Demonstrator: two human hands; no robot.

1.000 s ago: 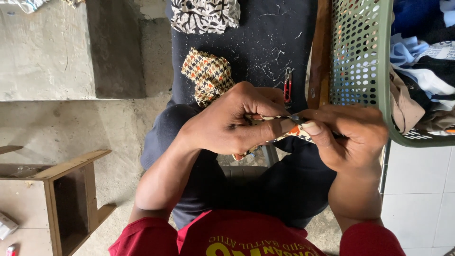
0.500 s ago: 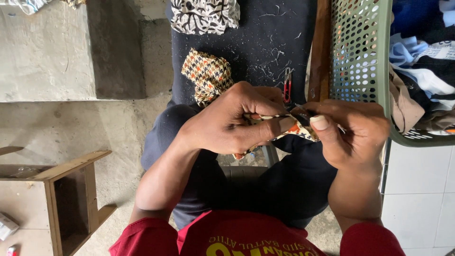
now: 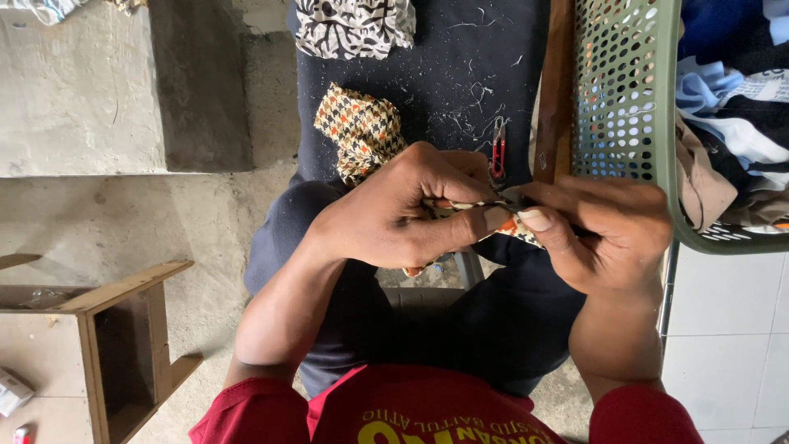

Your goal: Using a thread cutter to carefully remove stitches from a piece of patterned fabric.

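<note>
Both hands meet over the lap: the left hand (image 3: 394, 215) keeps its grip pressed together on a small checked fabric piece (image 3: 503, 227), and the right hand (image 3: 604, 234) pinches its other end, thumb flat on the cloth. At 11 o'clock from the grip a larger houndstooth cloth (image 3: 360, 130) lies on the dark worktop (image 3: 460, 57), with red snips (image 3: 498, 148) at 12 o'clock and a black-and-white patterned cloth (image 3: 353, 26) beyond. A green perforated basket (image 3: 625, 90) of clothes sits at 2 o'clock, a wooden stool (image 3: 123, 329) at 8 o'clock on the concrete floor (image 3: 131, 214); both forearms angle inward from red sleeves
</note>
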